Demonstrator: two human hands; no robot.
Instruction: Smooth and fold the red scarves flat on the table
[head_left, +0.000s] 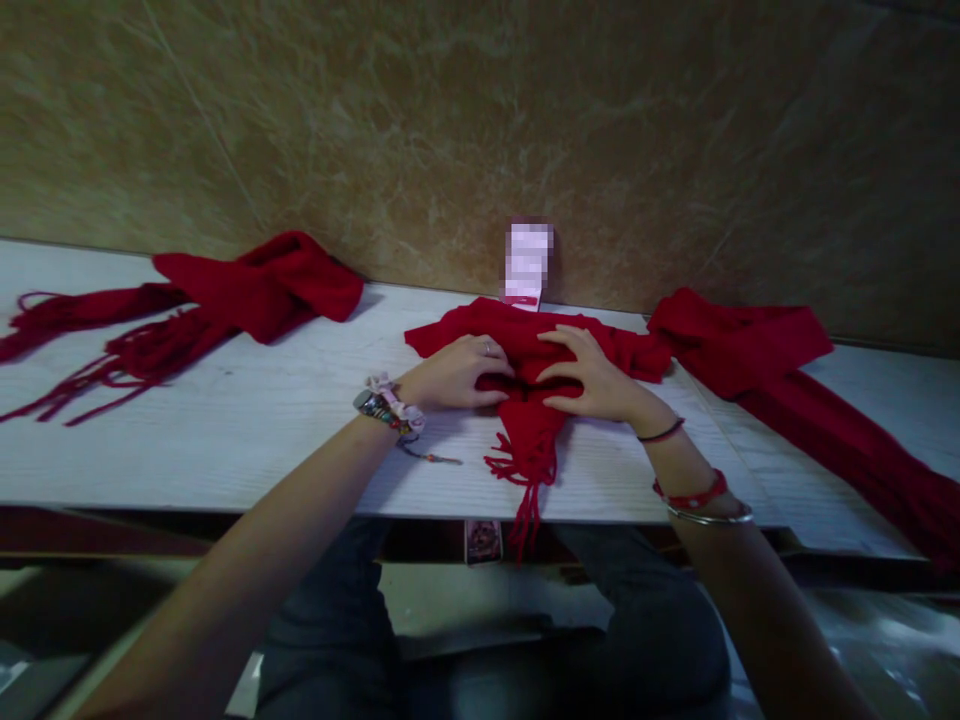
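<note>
Left hand (466, 375) curled, right hand (596, 382) spread, both on the red cloth scarf (525, 338) atop the white wood-grain table (300, 430); pinching or not, can't tell! Looks soft, light: best held above the red yarn fringe (534, 466).

Mid. scarf (525, 345): partly hidden under L hand (459, 375) & R hand (596, 382); fingertip grip unclear. Pale tag (529, 260): pixelated, txt illegible. L scarf (262, 292): cut off @ L edge. R scarf (814, 415): cut @ R edge. Small label (482, 542): print too small. Forearms (255, 540): cut @ btm.
</note>
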